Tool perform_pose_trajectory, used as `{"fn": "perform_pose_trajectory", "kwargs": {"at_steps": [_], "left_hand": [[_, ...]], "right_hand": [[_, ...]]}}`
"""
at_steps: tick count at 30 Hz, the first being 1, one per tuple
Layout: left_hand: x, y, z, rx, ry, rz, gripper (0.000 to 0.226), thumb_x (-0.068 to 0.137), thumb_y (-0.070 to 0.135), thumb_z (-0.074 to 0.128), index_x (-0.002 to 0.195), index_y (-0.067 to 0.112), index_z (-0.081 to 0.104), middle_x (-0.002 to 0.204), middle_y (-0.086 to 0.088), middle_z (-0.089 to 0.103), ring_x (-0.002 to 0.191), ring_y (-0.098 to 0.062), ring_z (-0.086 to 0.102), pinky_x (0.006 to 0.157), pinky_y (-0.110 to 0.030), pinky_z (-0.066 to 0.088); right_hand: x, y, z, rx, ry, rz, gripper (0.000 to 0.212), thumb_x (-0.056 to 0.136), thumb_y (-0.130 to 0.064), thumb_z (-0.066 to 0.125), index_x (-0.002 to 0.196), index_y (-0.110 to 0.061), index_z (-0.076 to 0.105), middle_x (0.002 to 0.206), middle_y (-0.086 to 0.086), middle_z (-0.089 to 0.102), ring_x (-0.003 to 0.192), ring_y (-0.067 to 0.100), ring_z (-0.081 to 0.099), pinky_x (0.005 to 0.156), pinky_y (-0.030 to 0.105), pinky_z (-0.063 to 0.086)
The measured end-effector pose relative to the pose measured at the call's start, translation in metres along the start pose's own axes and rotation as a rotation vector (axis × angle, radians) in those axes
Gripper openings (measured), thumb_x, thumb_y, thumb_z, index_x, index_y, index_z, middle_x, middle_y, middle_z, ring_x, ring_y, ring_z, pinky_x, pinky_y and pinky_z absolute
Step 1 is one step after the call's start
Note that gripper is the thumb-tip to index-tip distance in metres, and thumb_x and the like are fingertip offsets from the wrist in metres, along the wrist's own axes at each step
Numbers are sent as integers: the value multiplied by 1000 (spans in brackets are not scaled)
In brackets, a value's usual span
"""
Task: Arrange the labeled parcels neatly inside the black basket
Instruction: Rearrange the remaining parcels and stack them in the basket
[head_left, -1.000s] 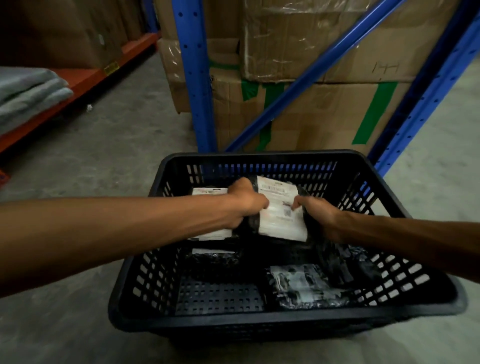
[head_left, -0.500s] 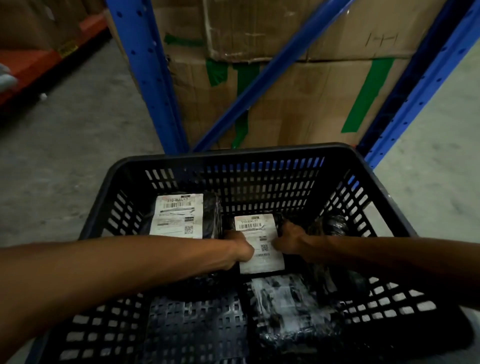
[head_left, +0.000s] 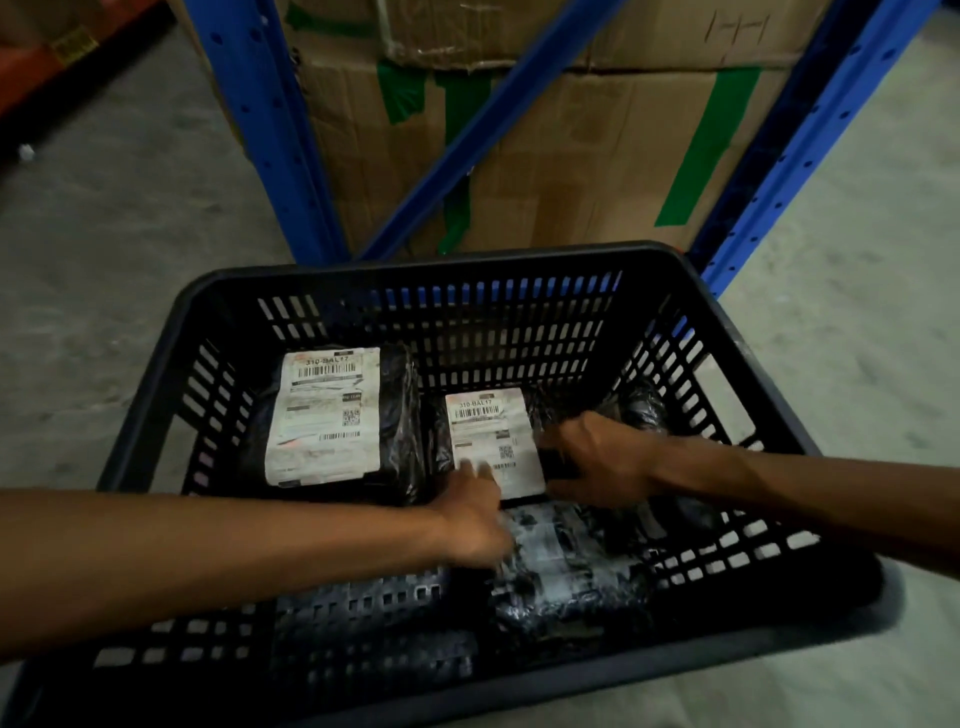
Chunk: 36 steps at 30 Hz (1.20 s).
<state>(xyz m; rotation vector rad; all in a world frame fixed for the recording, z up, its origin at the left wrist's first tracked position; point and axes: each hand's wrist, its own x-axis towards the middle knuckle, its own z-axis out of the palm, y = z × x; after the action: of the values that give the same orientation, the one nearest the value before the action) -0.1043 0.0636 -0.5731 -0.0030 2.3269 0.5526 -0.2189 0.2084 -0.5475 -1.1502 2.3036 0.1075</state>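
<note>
The black slatted basket (head_left: 447, 270) stands on the floor in front of me. Inside, a black parcel with a large white label (head_left: 324, 415) lies flat at the far left. A second labeled parcel (head_left: 491, 431) lies beside it in the middle. My left hand (head_left: 475, 512) rests on its near edge with fingers spread and blurred. My right hand (head_left: 592, 462) grips its right side. A shiny black-wrapped parcel (head_left: 566, 571) lies nearer me, label not showing. Another black parcel (head_left: 644, 410) is partly hidden behind my right hand.
Blue steel rack uprights (head_left: 260, 130) and a diagonal brace stand just behind the basket. Large cardboard boxes with green tape (head_left: 571, 156) fill the rack. Grey concrete floor (head_left: 104, 234) lies to the left and right. An orange shelf edge (head_left: 62, 47) shows at top left.
The middle parcel has been lowered from held up to lying flat on the basket floor. My left hand has slid toward its near edge. The view has tilted further down.
</note>
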Motion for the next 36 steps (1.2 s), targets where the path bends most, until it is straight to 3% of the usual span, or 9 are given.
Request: {"fn": "perform_pose_trajectory", "kwargs": {"at_steps": [2, 5, 12, 16, 21, 23, 25, 33, 36], "left_hand": [[-12, 7, 10, 143, -105, 72, 82, 95, 27, 56, 156, 3, 8, 164, -19, 9, 150, -32, 18, 121, -32, 26], [-22, 7, 21, 241, -286, 103, 83, 95, 30, 55, 156, 0, 6, 164, -21, 4, 149, -32, 23, 120, -31, 27], [-21, 6, 24, 295, -138, 193, 52, 96, 30, 58, 136, -1, 47, 140, -22, 50, 125, -34, 53, 103, -35, 46], [-32, -8, -3, -2, 28, 264, 23, 102, 18, 45, 110, 4, 63, 115, -10, 69, 95, -11, 58, 85, -24, 44], [-44, -28, -1, 164, -108, 281, 62, 95, 27, 60, 149, 17, 30, 139, -14, 53, 111, -20, 57, 98, -33, 48], [-40, -26, 18, 331, -131, 292, 79, 95, 21, 59, 158, 13, 12, 164, -13, 17, 149, -26, 26, 121, -34, 27], [-29, -16, 33, 364, -112, 286, 80, 97, 13, 54, 157, 5, 2, 166, -14, -3, 154, -24, 3, 125, -31, 11], [-16, -28, 43, 210, 14, 380, 65, 95, 17, 56, 152, 13, 26, 157, -11, 37, 139, -27, 46, 111, -37, 41], [-23, -34, 39, 43, 66, 411, 65, 98, 32, 54, 154, 19, 24, 159, -6, 35, 144, -18, 38, 121, -32, 29]], "right_hand": [[-25, -3, 4, 11, -186, -129, 38, 92, -37, 61, 123, -15, 61, 112, 10, 69, 93, 22, 65, 82, 34, 56], [-47, -8, 21, -61, -440, -194, 50, 90, -45, 63, 129, -14, 57, 130, 10, 62, 115, 29, 60, 99, 40, 50], [-49, -10, 38, -50, -202, -308, 28, 90, -33, 65, 100, -7, 68, 99, 15, 72, 88, 29, 66, 73, 31, 52], [-41, 21, 7, 389, -111, -202, 24, 101, -14, 47, 94, -8, 69, 94, 6, 78, 80, 15, 75, 70, 39, 62], [-41, 17, 3, 279, -276, -313, 36, 90, -30, 68, 125, -24, 64, 100, -15, 71, 74, -9, 61, 65, 3, 46], [-44, 4, 19, 15, -327, -380, 39, 90, -35, 66, 126, -21, 62, 99, -5, 71, 80, 7, 63, 70, 20, 52], [-42, -2, 34, -185, -297, -430, 39, 93, -32, 62, 129, -16, 59, 111, 9, 71, 97, 25, 66, 83, 32, 55], [-46, 0, 41, -94, -145, -431, 33, 87, -29, 68, 118, -19, 69, 104, 7, 76, 91, 23, 70, 74, 23, 48], [-46, 18, 27, 130, -141, -376, 31, 87, -24, 70, 117, -22, 70, 95, 5, 78, 81, 21, 70, 70, 27, 53]]}}
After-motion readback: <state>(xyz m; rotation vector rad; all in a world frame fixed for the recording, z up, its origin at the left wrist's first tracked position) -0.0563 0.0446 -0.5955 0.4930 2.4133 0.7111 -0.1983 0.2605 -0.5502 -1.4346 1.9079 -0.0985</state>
